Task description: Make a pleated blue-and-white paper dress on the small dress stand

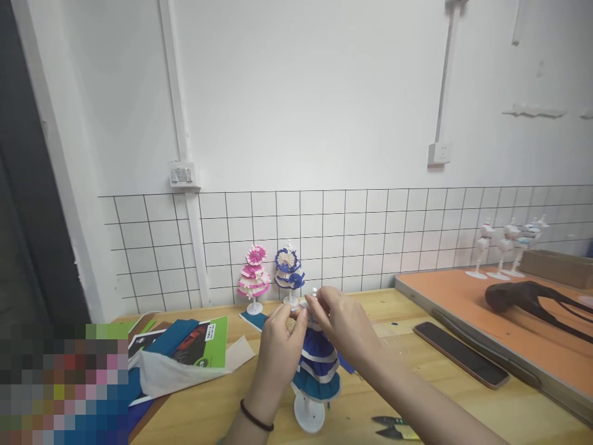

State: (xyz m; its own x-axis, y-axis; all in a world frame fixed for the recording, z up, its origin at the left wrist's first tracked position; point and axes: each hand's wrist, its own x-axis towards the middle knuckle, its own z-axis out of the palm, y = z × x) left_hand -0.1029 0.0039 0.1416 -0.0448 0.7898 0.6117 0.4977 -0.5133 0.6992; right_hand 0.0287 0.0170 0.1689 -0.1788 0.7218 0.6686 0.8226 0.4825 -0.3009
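A small white doll stand (309,414) wears a tiered skirt (319,358) in dark blue, white and teal, upright on the wooden table. Both my hands are at its top, just below the white knob (314,290). My left hand (281,340) has a black band at the wrist, and its thumb and fingers are pressed together by the stand's left side. Thumb and fingers of my right hand (340,318) pinch at the right side of the upper part. What lies between the fingertips of either hand is too small and hidden to name.
Pink (254,278) and blue-and-cream (290,272) dressed stands are behind. Cloth and a green booklet (215,340) lie left. Thread snips (393,428) and a phone (461,353) lie right, beside an orange board (463,303) with bare stands (482,247) and a dark strapped object (523,300).
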